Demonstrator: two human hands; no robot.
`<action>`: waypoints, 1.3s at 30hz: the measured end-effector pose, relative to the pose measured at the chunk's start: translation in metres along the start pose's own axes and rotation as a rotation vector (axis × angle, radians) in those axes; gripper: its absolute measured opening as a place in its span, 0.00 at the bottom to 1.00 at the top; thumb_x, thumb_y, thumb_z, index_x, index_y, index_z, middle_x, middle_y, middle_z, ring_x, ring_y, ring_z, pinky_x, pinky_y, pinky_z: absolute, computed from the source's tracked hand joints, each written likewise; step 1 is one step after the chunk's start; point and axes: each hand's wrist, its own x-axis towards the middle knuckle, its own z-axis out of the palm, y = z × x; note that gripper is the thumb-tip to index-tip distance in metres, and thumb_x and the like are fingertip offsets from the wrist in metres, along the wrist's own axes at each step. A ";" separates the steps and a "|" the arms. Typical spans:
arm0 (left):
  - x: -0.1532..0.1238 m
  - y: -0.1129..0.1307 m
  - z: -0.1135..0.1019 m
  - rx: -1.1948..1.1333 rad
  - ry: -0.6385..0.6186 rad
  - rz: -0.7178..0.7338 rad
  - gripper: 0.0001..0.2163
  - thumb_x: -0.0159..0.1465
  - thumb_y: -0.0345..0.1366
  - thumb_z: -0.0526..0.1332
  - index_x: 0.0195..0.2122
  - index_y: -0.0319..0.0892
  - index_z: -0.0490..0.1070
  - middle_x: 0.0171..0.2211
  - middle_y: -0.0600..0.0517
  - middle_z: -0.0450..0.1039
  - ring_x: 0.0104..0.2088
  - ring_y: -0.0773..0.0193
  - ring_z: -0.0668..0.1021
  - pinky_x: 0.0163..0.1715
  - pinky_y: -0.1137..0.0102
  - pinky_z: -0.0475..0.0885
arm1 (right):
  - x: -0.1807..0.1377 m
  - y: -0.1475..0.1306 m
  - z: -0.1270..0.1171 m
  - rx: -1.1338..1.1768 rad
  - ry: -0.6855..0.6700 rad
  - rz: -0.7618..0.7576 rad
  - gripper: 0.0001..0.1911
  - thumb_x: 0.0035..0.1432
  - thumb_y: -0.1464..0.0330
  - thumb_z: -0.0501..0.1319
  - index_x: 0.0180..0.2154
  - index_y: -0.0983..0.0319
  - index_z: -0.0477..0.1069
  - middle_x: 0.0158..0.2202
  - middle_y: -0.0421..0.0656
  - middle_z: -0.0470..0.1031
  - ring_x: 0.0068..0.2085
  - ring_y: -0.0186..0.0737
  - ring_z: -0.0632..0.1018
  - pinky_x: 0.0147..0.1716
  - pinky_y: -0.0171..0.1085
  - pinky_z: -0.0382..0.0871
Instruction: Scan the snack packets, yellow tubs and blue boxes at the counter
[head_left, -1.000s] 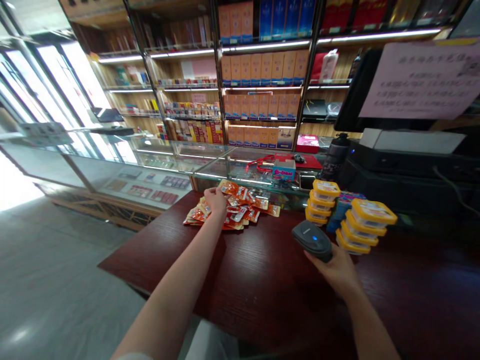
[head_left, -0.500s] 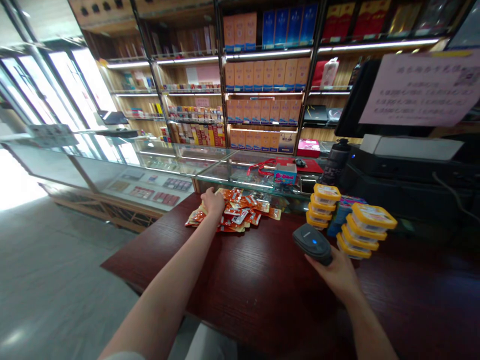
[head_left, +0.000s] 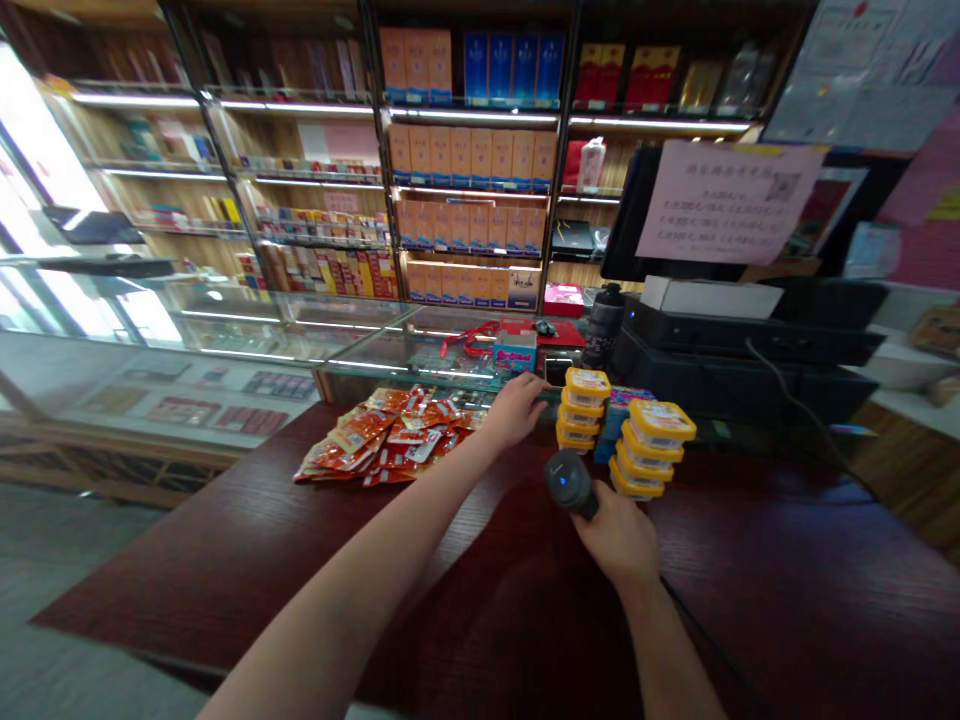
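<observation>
My right hand (head_left: 621,535) is wrapped round the handle of a dark barcode scanner (head_left: 568,480), held above the table with a small blue light on its head. My left hand (head_left: 516,408) reaches forward with fingers stretched out and apart, holding nothing. Its fingertips are just left of a stack of yellow-lidded plastic tubs (head_left: 585,385); whether they touch it I cannot tell. A second stack of yellow-lidded tubs (head_left: 658,425) stands to the right, with blue patterned packs (head_left: 621,410) between the two. Left of my left hand lies a pile of orange snack packets (head_left: 390,435).
A glass display counter (head_left: 360,340) runs behind the dark wooden table (head_left: 465,600). On the glass are a small blue-pink box (head_left: 515,352) and a black bottle (head_left: 602,325). A monitor with a pink notice (head_left: 727,200) stands at right. The scanner's cable (head_left: 709,635) trails beside my right arm.
My left hand has left the snack packets and moved right to the near stack of tubs. The scanner has tilted in my right hand. My view has turned to the right.
</observation>
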 end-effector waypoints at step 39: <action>-0.124 -0.047 -0.002 0.430 0.120 -0.338 0.06 0.65 0.30 0.55 0.43 0.41 0.68 0.42 0.47 0.74 0.43 0.61 0.77 0.43 0.68 0.72 | -0.006 0.005 0.003 0.753 -0.003 -0.330 0.17 0.50 0.61 0.62 0.40 0.62 0.76 0.40 0.47 0.80 0.42 0.49 0.79 0.44 0.43 0.72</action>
